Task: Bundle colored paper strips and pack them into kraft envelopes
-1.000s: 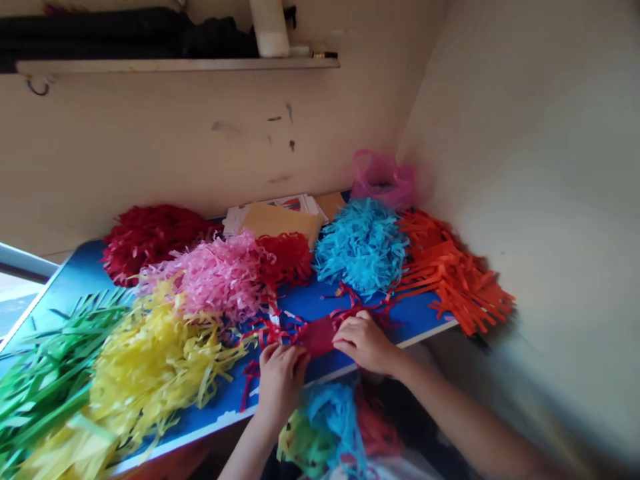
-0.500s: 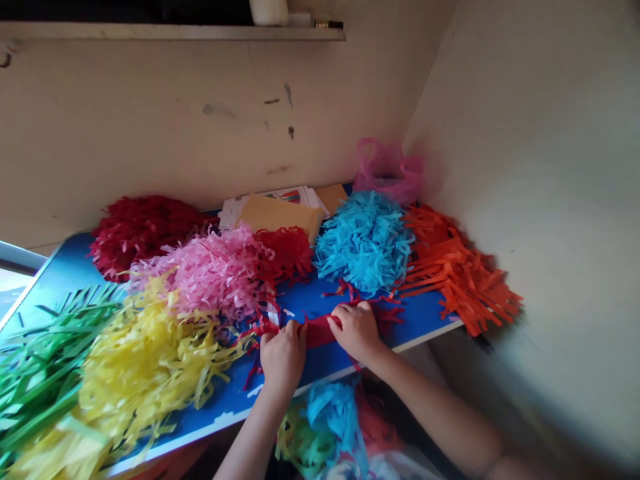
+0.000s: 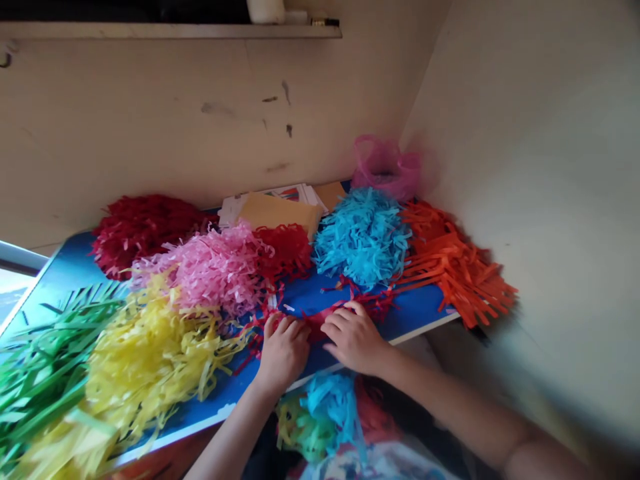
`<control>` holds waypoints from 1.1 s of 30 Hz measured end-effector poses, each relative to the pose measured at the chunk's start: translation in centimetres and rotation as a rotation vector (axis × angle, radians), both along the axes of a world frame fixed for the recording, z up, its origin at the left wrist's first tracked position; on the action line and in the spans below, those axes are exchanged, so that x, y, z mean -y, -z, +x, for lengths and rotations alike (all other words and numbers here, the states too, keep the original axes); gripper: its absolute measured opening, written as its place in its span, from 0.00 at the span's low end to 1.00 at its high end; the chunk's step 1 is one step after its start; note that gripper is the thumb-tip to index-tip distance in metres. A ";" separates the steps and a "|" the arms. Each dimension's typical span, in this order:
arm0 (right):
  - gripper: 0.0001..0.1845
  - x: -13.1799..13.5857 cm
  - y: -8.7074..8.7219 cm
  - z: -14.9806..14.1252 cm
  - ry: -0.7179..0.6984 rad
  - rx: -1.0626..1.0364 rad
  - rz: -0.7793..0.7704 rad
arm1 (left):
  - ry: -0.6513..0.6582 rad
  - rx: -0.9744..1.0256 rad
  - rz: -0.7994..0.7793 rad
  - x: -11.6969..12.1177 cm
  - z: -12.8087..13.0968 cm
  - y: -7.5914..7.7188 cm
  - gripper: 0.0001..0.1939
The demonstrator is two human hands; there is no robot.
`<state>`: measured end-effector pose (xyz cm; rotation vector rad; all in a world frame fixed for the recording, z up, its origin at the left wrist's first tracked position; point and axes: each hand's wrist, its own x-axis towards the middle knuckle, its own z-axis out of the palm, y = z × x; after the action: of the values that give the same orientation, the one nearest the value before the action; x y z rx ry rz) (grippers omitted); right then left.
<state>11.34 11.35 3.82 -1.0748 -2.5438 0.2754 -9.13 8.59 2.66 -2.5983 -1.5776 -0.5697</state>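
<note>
A strip of red fringed paper (image 3: 319, 323) lies near the front edge of the table, its cut ends spreading out past both hands. My left hand (image 3: 286, 348) has its fingers curled down over the strip's left part; the fingertips are partly hidden. On the right part rests my right hand (image 3: 355, 337), palm down, with fingers apart and the thumb away from them. Just behind the hands sit a fluffy light-blue paper bundle (image 3: 363, 239), a pink bundle (image 3: 210, 267) and a smaller red bundle (image 3: 285, 252).
Yellow shreds (image 3: 150, 360) and green strips (image 3: 45, 353) cover the left of the blue table (image 3: 210, 413). Dark red (image 3: 145, 233) and orange (image 3: 455, 267) bundles, sheets of paper (image 3: 280, 212) and a pink plastic bag (image 3: 387, 170) are farther back. Mixed shreds (image 3: 330, 407) lie below the edge.
My fingers have gone from pinching the red strip to resting over it. The right hand's fingers have spread, and the two hands are slightly closer together.
</note>
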 end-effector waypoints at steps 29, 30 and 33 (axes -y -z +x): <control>0.10 -4.9 1.9 1.1 0.064 -0.001 -0.126 | -0.275 0.108 -0.048 1.0 -0.2 0.5 0.13; 0.10 -4.9 1.9 0.7 0.098 0.004 -0.127 | -0.296 0.106 -0.049 0.9 -0.2 0.5 0.15; 0.11 -4.9 1.8 -0.1 0.155 0.018 -0.129 | -0.338 0.090 -0.064 0.7 0.1 0.6 0.17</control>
<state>11.29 16.22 2.00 -1.3207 -2.4695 0.3945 -9.02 7.90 2.07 -2.2967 -2.0346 -0.6220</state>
